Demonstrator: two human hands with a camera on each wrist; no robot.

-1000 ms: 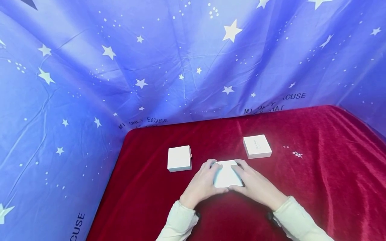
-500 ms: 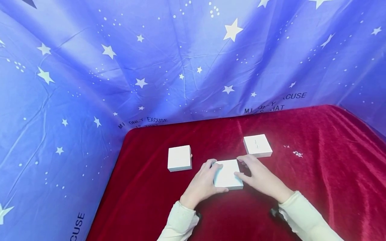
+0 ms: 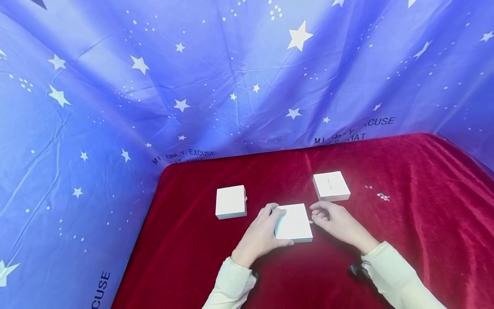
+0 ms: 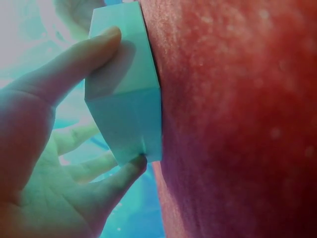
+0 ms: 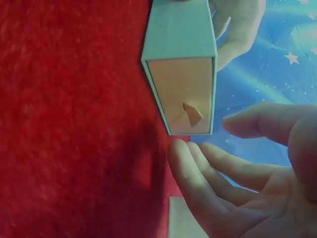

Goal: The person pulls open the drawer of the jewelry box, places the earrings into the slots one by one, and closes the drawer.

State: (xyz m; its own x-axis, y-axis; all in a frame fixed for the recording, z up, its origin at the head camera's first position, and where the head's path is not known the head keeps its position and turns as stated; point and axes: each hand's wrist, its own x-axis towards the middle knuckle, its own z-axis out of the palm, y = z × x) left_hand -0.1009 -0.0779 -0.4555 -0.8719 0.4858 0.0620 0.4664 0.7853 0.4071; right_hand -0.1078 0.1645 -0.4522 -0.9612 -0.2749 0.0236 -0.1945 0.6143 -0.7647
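A square white drawer-style box (image 3: 295, 223) lies on the red cloth in front of the person. My left hand (image 3: 262, 234) grips its left side; in the left wrist view the thumb (image 4: 101, 47) presses one side and a fingertip reaches the corner. On the box's right end, a small ribbon pull tab (image 5: 193, 114) sticks out of the pale drawer front (image 5: 181, 82). Close beside that end is my right hand (image 3: 335, 221), its thumb (image 5: 252, 121) and fingers bent and apart around the tab, with a gap between them and nothing held.
Another white box (image 3: 230, 201) with a small tab on its right stands to the left. A third white box (image 3: 332, 185), with lettering on top, is behind the right hand. Small shiny pieces (image 3: 383, 196) lie farther right on the red velvet cloth (image 3: 424, 223). A blue star-patterned curtain (image 3: 239, 64) hangs behind.
My right hand has let go of the box's right side and moved right, beside the tab, its fingers now more bent. My left hand keeps its grip, and the box stays in place.
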